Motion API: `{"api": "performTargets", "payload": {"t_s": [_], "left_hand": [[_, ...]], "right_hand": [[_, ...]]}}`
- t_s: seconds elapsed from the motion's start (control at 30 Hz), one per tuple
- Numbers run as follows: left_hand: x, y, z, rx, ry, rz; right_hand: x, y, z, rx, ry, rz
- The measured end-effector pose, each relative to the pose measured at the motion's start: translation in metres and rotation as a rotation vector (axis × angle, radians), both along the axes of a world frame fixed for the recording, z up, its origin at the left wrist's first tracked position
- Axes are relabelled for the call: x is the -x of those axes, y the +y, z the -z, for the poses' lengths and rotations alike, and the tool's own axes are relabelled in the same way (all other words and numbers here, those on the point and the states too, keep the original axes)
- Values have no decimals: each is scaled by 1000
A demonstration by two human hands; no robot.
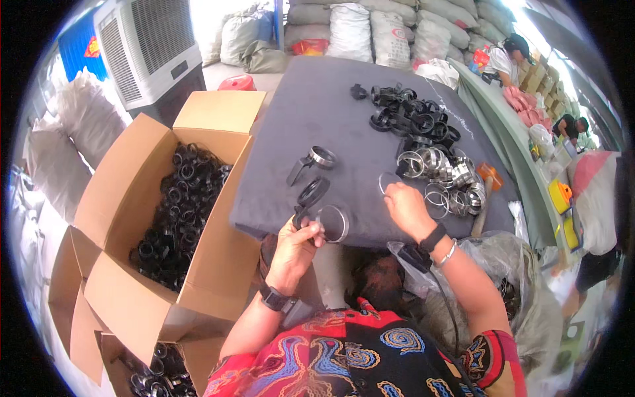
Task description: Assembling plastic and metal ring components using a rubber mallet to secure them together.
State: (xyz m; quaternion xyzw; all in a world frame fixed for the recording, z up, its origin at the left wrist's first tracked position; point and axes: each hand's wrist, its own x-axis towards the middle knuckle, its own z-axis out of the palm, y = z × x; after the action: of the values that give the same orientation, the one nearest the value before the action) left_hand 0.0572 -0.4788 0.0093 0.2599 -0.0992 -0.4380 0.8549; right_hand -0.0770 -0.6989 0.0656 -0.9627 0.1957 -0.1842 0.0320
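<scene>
Head view, only one here. Left hand (296,250) at the near edge of the counter (284,126), fingers closed around the base of a black part (301,213), with a thin silver ring (346,225) at thumb and fingertips; can't tell whether ring and part touch. Right hand (407,206) over the counter, fingertips pinching a second ring (380,183), mostly hidden by the hand.

Handling, my guess: rings light, springy, smooth enough to slip, could bend if squeezed; best taken by the rim, fingertips on opposite sides. Black part probably light and stiff, not very fragile; hold by the blocky base, leaving the loop free.

Materials: rings look like polished metal, narrow flat bands, shiny. Black parts look like moulded plastic, matte, round loop on a stubby base. One finished-looking piece (301,169) lies just beyond the left hand, silver band at its loop. Counter top is dull grey, soft-looking, maybe cloth. To the right, a jumbled black pile (423,122) touches a glinting ring pile (453,172); beside that, an orange-headed tool (489,176) with a wood-coloured handle. Left of the counter, a stiff brown cardboard box (215,255), flaps spread, heaped with more black parts.
</scene>
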Motion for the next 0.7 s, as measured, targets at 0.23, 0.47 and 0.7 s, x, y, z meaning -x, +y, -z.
{"api": "performTargets", "payload": {"t_s": [0.23, 0.47, 0.7], "left_hand": [[0, 5, 4, 159, 9, 205], [-5, 9, -1, 153, -58, 151], [-5, 18, 6, -226, -407, -113]], "right_hand": [[-6, 25, 2, -607, -135, -248], [-13, 58, -24, -1483, -19, -316], [-27, 35, -34, -1294, -122, -66]]}}
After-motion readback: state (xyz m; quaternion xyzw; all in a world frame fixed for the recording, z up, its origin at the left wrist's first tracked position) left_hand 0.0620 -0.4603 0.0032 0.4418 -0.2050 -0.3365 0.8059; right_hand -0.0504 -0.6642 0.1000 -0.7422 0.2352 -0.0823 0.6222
